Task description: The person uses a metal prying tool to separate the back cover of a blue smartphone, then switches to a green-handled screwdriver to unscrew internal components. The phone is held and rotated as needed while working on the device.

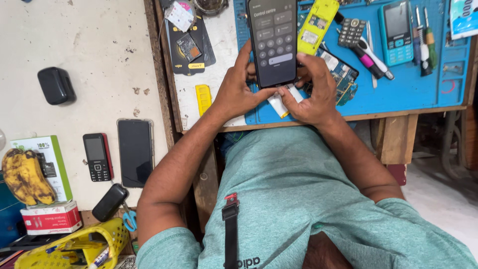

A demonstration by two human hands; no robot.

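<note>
Overhead, a black smartphone (272,42) is held upright over the near edge of the blue mat (413,94) on the desk (219,74), gripped from both sides by the left hand (238,92) and right hand (313,92), thumbs pressed at its lower edge. Little open room is left on the mat, crowded with a teal phone (396,32), a yellow phone shell (316,25) and two screwdrivers (425,42).

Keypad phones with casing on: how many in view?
2: a black keypad phone on the left table beside the smartphone, a blue one on the mat. Others may be hidden.
</note>
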